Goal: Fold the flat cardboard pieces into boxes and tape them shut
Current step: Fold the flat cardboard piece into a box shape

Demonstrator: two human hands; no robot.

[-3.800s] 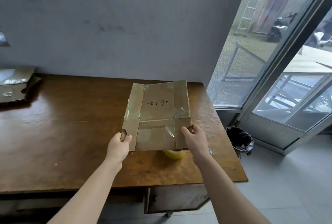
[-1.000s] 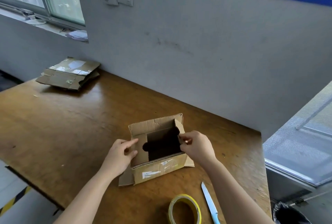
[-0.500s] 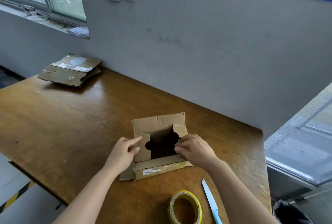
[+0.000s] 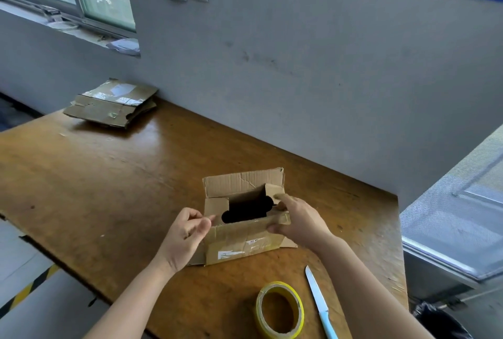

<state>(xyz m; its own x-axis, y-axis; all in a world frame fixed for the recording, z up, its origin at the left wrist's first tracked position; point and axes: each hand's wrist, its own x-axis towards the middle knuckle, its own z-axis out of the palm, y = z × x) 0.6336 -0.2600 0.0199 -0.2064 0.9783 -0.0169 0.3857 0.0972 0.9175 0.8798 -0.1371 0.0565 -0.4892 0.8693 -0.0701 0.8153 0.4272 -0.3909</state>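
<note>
The box [image 4: 239, 243] stands near the middle of the table [image 4: 109, 189], mouth up and not yet closed: the far flap [image 4: 242, 182] is upright and the dark inside shows. At its 3 o'clock end the right hand [image 4: 299, 221] pinches the near flap [image 4: 250, 223], thumb on the front, forefinger stretched onto the short side flap [image 4: 273, 191]. At 9 o'clock the left hand [image 4: 185, 238] has its fingers [image 4: 201, 225] curled close by the flap's other end; I cannot tell whether they hold it, for the hand is blurred.

To my eye the step is folding the top shut. It would go best with both short flaps pressed flat first, then the near flap creased evenly from both ends so that it does not skew, and the far one brought down to meet it.

The tape roll [image 4: 298, 311] lies at the box's 5 o'clock, the knife [image 4: 317, 298] just beside it. More flat cardboard [image 4: 109, 106] waits well off at 10 o'clock, against the wall.
</note>
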